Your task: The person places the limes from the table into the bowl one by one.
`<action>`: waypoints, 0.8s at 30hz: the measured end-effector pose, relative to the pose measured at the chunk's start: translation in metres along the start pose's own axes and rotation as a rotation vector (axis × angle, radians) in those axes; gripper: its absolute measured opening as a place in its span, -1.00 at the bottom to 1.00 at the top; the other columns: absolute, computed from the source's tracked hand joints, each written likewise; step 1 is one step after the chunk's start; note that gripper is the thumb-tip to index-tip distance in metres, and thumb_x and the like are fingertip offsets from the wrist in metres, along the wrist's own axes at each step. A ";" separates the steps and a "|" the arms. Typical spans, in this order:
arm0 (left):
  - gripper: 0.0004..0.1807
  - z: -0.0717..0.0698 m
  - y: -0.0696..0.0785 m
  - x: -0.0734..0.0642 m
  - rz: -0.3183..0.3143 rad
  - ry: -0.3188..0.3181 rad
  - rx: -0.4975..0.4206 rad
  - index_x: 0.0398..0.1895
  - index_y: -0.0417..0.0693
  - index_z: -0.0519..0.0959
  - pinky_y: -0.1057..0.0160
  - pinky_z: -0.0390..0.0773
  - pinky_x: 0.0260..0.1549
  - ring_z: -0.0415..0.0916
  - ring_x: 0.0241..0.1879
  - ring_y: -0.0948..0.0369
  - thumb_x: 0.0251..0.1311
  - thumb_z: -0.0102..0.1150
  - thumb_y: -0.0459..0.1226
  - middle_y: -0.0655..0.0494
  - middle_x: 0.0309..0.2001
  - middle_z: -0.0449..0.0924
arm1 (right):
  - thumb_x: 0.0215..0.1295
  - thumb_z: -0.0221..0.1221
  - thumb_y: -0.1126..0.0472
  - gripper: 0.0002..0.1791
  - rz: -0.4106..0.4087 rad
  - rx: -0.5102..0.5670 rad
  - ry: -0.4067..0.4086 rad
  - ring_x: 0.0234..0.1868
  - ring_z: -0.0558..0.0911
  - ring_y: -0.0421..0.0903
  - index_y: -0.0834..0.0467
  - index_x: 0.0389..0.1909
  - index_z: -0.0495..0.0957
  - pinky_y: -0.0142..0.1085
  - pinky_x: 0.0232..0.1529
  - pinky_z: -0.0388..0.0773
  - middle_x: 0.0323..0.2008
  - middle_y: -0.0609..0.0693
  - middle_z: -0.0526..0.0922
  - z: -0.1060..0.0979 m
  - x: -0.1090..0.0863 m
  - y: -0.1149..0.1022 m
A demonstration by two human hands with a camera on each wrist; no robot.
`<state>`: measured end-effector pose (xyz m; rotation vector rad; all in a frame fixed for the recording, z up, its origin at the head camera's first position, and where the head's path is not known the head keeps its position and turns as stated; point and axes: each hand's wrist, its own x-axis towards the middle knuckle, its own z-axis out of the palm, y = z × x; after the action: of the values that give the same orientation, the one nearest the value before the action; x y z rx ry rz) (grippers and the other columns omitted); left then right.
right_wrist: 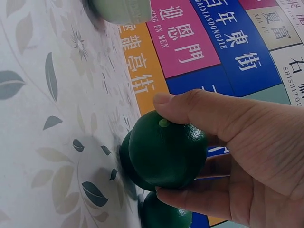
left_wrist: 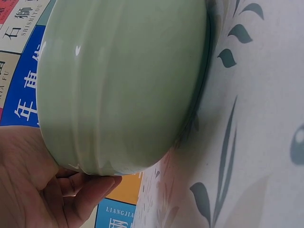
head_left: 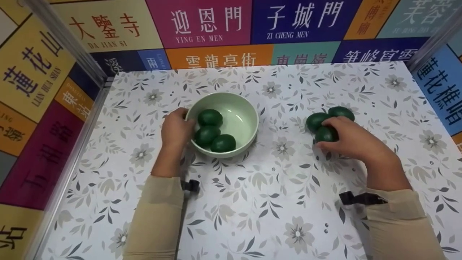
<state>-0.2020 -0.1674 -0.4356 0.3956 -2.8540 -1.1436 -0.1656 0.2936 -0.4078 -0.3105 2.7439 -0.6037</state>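
A pale green bowl (head_left: pixel 246 121) stands left of centre with three dark green limes inside, one of them this lime (head_left: pixel 210 117). My left hand (head_left: pixel 175 131) grips its left rim, thumb over the edge; the left wrist view shows fingertips (left_wrist: pixel 102 185) against the outer wall. At the right, my right hand (head_left: pixel 355 139) holds another lime (head_left: pixel 326 134) between thumb and fingers, and in the right wrist view this lime (right_wrist: pixel 166 149) shows a small pale stem nub. Right beside it lie two more limes, one to the left (head_left: pixel 316 121) and one behind (head_left: pixel 341 112).
A white tabletop (head_left: pixel 263 187) printed with grey leaves and flowers carries everything. Colourful panels (head_left: pixel 209 21) with Chinese lettering stand along the back and both sides. Dark straps with small camera mounts (head_left: pixel 361 198) sit at both wrists, over beige sleeves.
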 end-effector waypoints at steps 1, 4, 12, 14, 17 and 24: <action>-0.63 0.000 0.000 0.000 0.002 0.001 -0.006 0.15 -0.07 0.67 -0.02 0.58 0.07 0.63 -0.03 0.01 0.32 0.16 -0.23 -0.05 0.01 0.73 | 0.29 0.38 -0.15 -0.17 0.002 0.002 0.001 0.25 0.47 0.34 0.25 0.40 0.35 0.36 0.26 0.39 0.32 0.35 0.37 0.000 0.000 0.000; -0.63 0.000 0.001 -0.001 0.007 0.010 -0.002 0.15 -0.05 0.67 -0.03 0.58 0.06 0.63 -0.02 0.00 0.32 0.15 -0.24 -0.05 0.01 0.74 | 0.29 0.38 -0.16 -0.14 -0.012 0.005 0.007 0.26 0.46 0.37 0.27 0.41 0.34 0.37 0.27 0.37 0.34 0.38 0.35 -0.002 0.000 -0.001; -0.64 0.000 0.001 0.000 0.000 0.014 0.005 0.12 -0.06 0.68 -0.05 0.58 0.09 0.63 0.00 0.00 0.30 0.12 -0.26 -0.05 0.01 0.73 | 0.32 0.37 -0.10 -0.21 -0.049 0.016 0.036 0.24 0.48 0.36 0.20 0.42 0.35 0.37 0.23 0.41 0.38 0.35 0.33 -0.003 0.000 -0.011; -0.65 0.000 0.001 0.000 0.002 0.015 0.001 0.11 -0.07 0.68 -0.05 0.57 0.09 0.63 -0.01 0.00 0.29 0.12 -0.26 -0.05 0.00 0.73 | 0.32 0.37 -0.10 -0.23 -0.050 0.017 0.046 0.23 0.50 0.35 0.19 0.41 0.36 0.37 0.21 0.43 0.37 0.33 0.34 -0.003 0.000 -0.014; -0.66 -0.001 0.001 0.000 0.003 0.012 0.006 0.10 -0.08 0.68 -0.06 0.57 0.08 0.62 -0.02 -0.01 0.30 0.12 -0.26 -0.06 -0.01 0.73 | 0.31 0.37 -0.10 -0.24 -0.061 0.017 0.053 0.23 0.49 0.33 0.18 0.40 0.37 0.36 0.22 0.43 0.35 0.30 0.36 -0.003 0.001 -0.018; -0.66 0.000 0.000 0.000 -0.010 0.003 -0.008 0.11 -0.07 0.67 -0.03 0.57 0.06 0.61 -0.05 0.00 0.31 0.14 -0.24 -0.06 -0.01 0.72 | 0.30 0.38 -0.10 -0.24 -0.092 0.003 0.078 0.24 0.48 0.29 0.14 0.41 0.38 0.34 0.22 0.44 0.33 0.27 0.39 -0.002 0.004 -0.025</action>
<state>-0.2021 -0.1672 -0.4360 0.4114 -2.8476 -1.1543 -0.1672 0.2715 -0.3960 -0.4227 2.8156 -0.6565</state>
